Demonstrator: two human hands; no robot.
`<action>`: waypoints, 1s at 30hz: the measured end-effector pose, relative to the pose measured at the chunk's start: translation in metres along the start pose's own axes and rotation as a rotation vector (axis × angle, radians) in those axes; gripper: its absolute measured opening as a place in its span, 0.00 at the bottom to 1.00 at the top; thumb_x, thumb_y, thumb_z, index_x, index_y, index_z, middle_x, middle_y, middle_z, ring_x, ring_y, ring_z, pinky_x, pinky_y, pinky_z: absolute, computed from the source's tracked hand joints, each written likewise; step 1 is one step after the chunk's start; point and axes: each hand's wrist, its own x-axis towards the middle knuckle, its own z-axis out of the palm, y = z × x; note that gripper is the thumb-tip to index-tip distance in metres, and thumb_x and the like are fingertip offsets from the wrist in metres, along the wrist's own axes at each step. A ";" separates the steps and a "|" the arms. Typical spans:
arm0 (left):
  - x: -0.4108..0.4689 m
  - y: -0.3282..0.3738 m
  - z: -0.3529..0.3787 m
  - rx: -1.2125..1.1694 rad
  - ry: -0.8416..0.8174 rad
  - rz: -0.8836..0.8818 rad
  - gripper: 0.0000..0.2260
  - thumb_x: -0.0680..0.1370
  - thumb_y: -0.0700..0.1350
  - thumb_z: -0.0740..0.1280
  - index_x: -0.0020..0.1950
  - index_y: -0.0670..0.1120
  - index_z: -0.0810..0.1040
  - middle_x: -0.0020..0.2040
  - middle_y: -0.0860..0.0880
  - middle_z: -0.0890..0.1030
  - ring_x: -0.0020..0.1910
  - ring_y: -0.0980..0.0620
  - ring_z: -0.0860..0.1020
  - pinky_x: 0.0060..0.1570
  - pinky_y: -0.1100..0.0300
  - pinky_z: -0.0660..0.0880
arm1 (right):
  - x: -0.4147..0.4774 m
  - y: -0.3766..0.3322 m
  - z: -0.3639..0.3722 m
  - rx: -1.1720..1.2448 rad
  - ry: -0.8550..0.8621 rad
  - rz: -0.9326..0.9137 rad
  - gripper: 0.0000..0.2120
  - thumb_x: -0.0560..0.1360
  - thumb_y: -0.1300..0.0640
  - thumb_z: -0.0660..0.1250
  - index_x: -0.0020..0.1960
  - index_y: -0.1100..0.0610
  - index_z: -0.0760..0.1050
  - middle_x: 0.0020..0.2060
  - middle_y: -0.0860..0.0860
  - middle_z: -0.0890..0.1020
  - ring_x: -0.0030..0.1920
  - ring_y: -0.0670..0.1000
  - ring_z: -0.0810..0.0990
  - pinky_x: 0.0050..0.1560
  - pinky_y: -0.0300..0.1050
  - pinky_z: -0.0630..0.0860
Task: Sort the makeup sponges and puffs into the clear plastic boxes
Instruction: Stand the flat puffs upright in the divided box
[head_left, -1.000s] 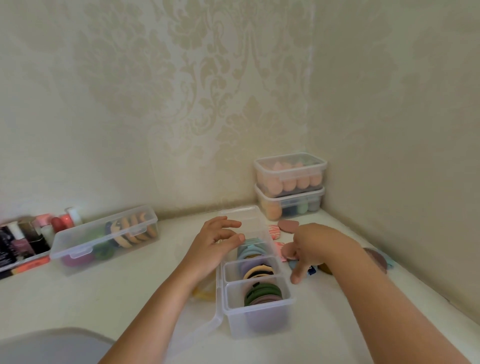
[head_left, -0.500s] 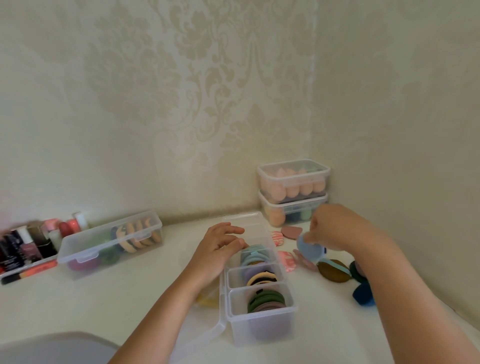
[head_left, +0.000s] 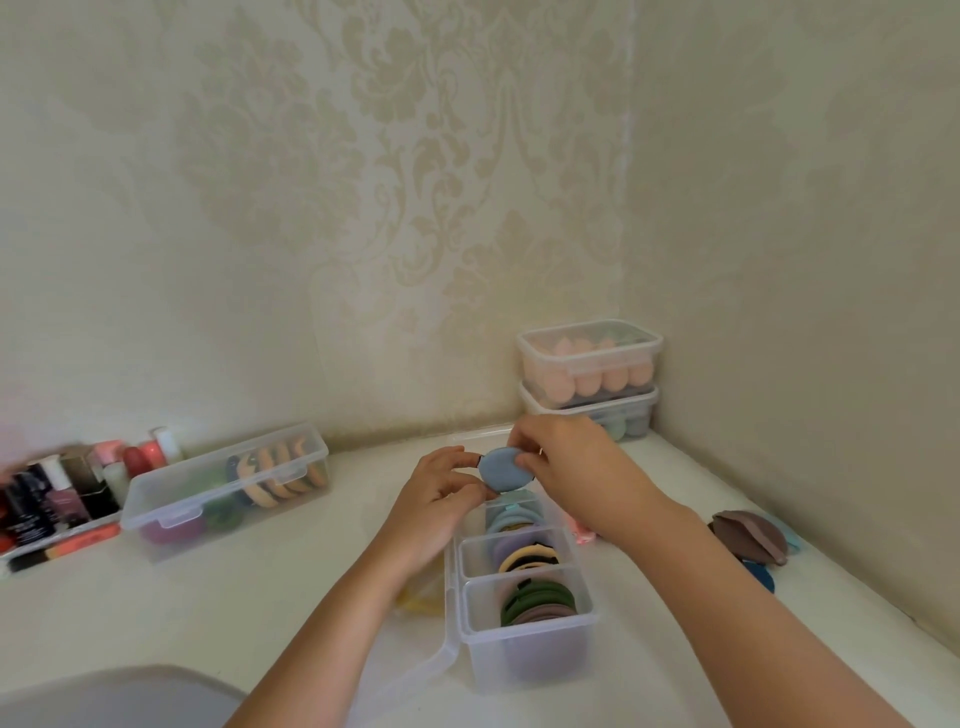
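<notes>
A round light-blue puff (head_left: 503, 470) is held upright just above the far end of the open divided clear box (head_left: 524, 654). My right hand (head_left: 566, 467) pinches its right edge and my left hand (head_left: 441, 493) pinches its left edge. The box's compartments hold rows of upright puffs: pale blue at the far end, lilac, cream and black in the middle, green and mauve nearest me. Loose brown and dark blue puffs (head_left: 748, 538) lie on the white tabletop to the right, near the wall.
Two stacked lidded boxes of peach sponges (head_left: 589, 364) stand in the back corner. A lidded clear box with orange and green puffs (head_left: 223, 486) sits at the left, beside a tray of nail polish bottles (head_left: 57, 499). The box's open lid (head_left: 415, 670) hangs left. Grey chair edge lower left.
My right hand picked the blue puff from the pile at the right and brought it left over the divided box. My left hand rose off the box and took its other edge.
</notes>
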 end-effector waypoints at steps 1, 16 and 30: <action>0.000 0.000 0.000 -0.001 -0.003 0.002 0.14 0.65 0.52 0.61 0.41 0.49 0.84 0.55 0.65 0.72 0.64 0.64 0.63 0.43 0.87 0.56 | 0.000 -0.001 0.000 -0.028 0.001 0.000 0.08 0.78 0.58 0.60 0.54 0.56 0.76 0.49 0.54 0.81 0.50 0.53 0.77 0.50 0.48 0.74; -0.002 -0.001 -0.001 0.025 -0.002 0.033 0.08 0.74 0.43 0.67 0.40 0.49 0.86 0.57 0.62 0.75 0.64 0.62 0.65 0.52 0.75 0.59 | 0.004 0.003 0.012 -0.138 -0.097 0.032 0.11 0.75 0.61 0.65 0.51 0.48 0.81 0.51 0.49 0.80 0.53 0.55 0.77 0.54 0.60 0.76; -0.003 0.001 -0.002 -0.010 0.003 0.066 0.10 0.68 0.50 0.63 0.39 0.61 0.83 0.55 0.62 0.77 0.64 0.61 0.67 0.56 0.73 0.60 | -0.004 0.012 -0.010 -0.066 0.064 0.141 0.13 0.75 0.64 0.60 0.49 0.55 0.82 0.54 0.53 0.78 0.54 0.54 0.78 0.55 0.48 0.75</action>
